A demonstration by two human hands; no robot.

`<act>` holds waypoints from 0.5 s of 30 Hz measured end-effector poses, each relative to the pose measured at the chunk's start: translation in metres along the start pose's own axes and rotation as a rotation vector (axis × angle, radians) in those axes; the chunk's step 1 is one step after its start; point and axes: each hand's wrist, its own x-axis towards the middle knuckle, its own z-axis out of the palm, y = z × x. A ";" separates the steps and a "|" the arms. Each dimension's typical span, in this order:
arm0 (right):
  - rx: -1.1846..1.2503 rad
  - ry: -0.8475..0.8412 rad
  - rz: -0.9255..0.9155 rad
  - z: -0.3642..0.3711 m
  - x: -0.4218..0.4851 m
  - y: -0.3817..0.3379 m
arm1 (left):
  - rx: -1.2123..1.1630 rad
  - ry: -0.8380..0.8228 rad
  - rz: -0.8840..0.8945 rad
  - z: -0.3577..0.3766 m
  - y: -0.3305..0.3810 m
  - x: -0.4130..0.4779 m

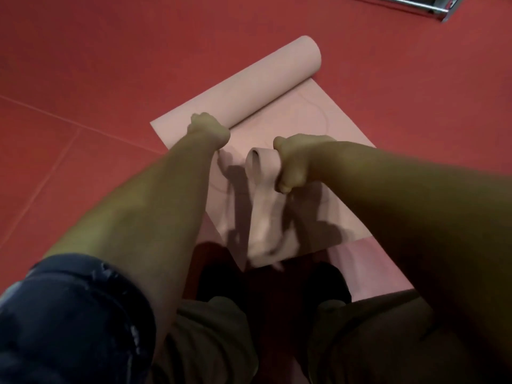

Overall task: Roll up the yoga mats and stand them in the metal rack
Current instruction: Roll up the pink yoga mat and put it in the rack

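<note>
Two hands work over a pink mat (318, 120) on the red floor (110, 65), and we take the step to be finishing the roll (266, 79). The roll sits at the mat's far end, and the rest lies flat between it and our knees. Our left hand (209, 131) is curled into a fist at the roll's near end. Whether it grips anything, we cannot tell. Our right hand (293, 164) is closed round a pink strap (261, 173), which loops up beside the thumb and hangs down, blurred, over the flat part.

To do this well, we judge that the strap should go aside first, so that it does not get wound into the coil. Then both hands belong on the roll, one toward each end, bringing it along evenly so that the ends come out flush and the coil does not cone. We want it tight, since a slack roll would likely slump once stood up.

The roll lies on its side, its long axis running diagonally from near left to far right. Its far end points roughly toward the rack (415, 5), of which only a metal bar shows in the top right corner, well apart. The flat part runs off across that axis, toward us and to the right.
</note>
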 end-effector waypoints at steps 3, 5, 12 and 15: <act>-0.020 0.064 0.032 0.005 0.007 0.004 | 0.079 -0.016 0.042 0.005 -0.006 0.022; -0.029 0.111 0.058 0.007 0.011 0.009 | 0.122 -0.030 0.058 0.009 -0.011 0.036; -0.038 0.092 0.118 0.014 0.024 0.020 | -0.083 -0.103 -0.044 0.021 -0.043 0.082; -0.045 0.074 0.117 0.016 0.025 0.019 | -0.134 -0.209 -0.152 0.029 -0.049 0.085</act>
